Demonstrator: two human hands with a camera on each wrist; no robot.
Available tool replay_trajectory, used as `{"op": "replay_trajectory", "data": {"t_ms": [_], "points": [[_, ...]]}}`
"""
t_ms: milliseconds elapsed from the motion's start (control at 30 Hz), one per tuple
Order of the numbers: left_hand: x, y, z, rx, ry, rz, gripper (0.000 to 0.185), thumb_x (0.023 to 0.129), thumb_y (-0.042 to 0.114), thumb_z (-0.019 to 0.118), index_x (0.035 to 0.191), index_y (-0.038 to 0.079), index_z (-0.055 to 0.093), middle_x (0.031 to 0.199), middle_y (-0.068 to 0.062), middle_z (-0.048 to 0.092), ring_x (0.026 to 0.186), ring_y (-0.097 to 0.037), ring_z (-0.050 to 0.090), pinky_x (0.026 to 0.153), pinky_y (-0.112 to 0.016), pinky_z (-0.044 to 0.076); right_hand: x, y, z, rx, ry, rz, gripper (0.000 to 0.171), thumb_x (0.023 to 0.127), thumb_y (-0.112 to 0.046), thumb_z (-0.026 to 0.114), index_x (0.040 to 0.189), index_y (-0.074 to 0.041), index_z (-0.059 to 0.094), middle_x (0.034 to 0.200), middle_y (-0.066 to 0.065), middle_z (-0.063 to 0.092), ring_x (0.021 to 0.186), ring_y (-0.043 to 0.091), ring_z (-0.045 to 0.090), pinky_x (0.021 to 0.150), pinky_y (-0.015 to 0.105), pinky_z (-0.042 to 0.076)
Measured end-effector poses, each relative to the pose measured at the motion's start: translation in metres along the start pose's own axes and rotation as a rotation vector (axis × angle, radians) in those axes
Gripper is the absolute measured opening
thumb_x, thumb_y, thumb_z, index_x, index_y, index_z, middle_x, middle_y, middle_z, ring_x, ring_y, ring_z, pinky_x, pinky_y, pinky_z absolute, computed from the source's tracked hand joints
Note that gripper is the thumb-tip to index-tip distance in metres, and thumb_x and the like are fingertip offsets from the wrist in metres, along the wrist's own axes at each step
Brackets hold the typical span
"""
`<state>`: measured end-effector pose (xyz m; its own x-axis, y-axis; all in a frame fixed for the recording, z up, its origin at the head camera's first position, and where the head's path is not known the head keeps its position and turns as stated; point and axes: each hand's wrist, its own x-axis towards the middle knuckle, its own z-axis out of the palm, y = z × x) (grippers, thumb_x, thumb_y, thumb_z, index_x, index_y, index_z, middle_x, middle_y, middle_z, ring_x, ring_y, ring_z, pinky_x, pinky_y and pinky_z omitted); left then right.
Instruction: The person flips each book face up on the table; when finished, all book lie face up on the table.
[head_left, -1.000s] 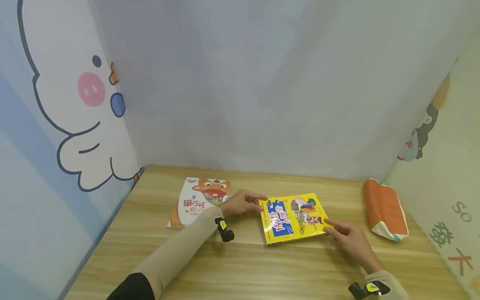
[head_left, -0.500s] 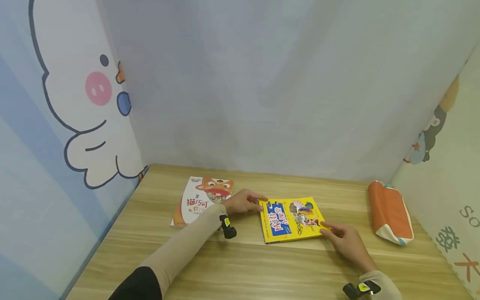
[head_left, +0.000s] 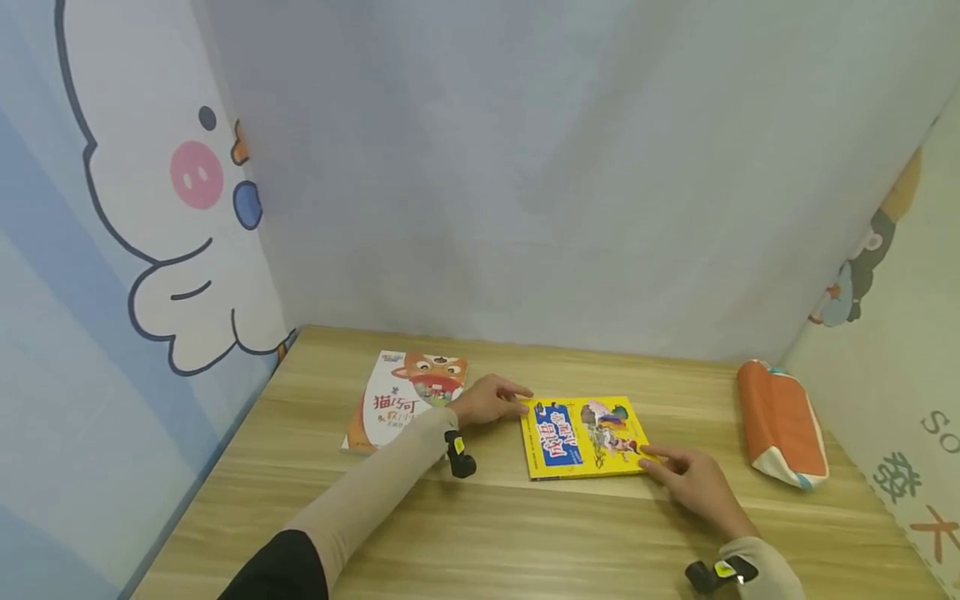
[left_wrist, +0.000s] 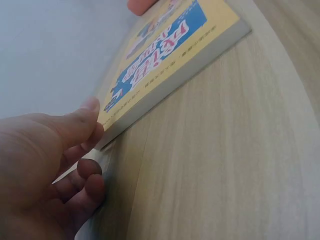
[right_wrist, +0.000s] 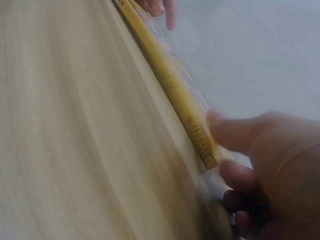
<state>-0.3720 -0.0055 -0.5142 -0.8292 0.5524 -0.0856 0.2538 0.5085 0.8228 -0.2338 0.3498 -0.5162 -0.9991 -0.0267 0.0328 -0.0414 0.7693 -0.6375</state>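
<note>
Yellow book [head_left: 583,436] lies flat on the table [head_left: 487,533], both hands pinching opposite corners.

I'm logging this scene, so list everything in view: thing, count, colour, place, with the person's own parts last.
yellow book: one, yellow cover with a blue title panel, flat at the middle of the table.
white and orange book: one, white with an orange cartoon animal, flat on the table beside the yellow book, toward the cartoon wall.
pouch: one, orange and white, at the table's far end near the other wall.
table: one, light wood grain.
wall panels: pale blue and white with cartoon figures, around the table.
left hand: one, thumb on the yellow book's corner.
right hand: one, thumb on the opposite corner.
</note>
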Motion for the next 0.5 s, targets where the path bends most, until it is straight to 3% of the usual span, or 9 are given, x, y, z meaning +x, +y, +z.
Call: {"op": "replay_trajectory", "data": {"t_ms": [133,367,500], "points": [[-0.004,0.002,0.004,0.016,0.057,-0.001,0.039,0.094,0.027,0.076,0.131,0.015,0.072,0.096,-0.002,0.070,0.084,-0.013,0.055,0.071,-0.023,0.043,0.005,0.003,0.000,0.010,-0.022,-0.026,0.034,0.092,-0.034,0.078,0.116,-0.011,0.078,0.066,-0.004,0.056,0.057,0.003,0.044,0.055,0.022,0.039],[-0.021,0.012,0.023,0.022,0.013,-0.023,0.042,0.093,0.035,0.077,0.131,0.020,0.072,0.085,0.001,0.060,0.081,-0.014,0.054,0.066,-0.025,0.042,0.012,0.003,-0.007,0.018,-0.067,-0.008,0.036,0.098,-0.031,0.070,0.125,-0.006,0.073,0.082,0.001,0.066,0.069,0.005,0.050,0.061,0.023,0.042],[-0.023,0.002,0.037,0.058,0.017,-0.022,0.046,0.092,0.042,0.076,0.134,0.025,0.070,0.083,0.002,0.055,0.078,-0.013,0.052,0.065,-0.026,0.040,0.028,0.002,-0.013,-0.037,-0.043,-0.116,0.031,0.098,-0.018,0.069,0.125,-0.004,0.072,0.094,0.007,0.069,0.075,0.006,0.050,0.065,0.023,0.042]]}}
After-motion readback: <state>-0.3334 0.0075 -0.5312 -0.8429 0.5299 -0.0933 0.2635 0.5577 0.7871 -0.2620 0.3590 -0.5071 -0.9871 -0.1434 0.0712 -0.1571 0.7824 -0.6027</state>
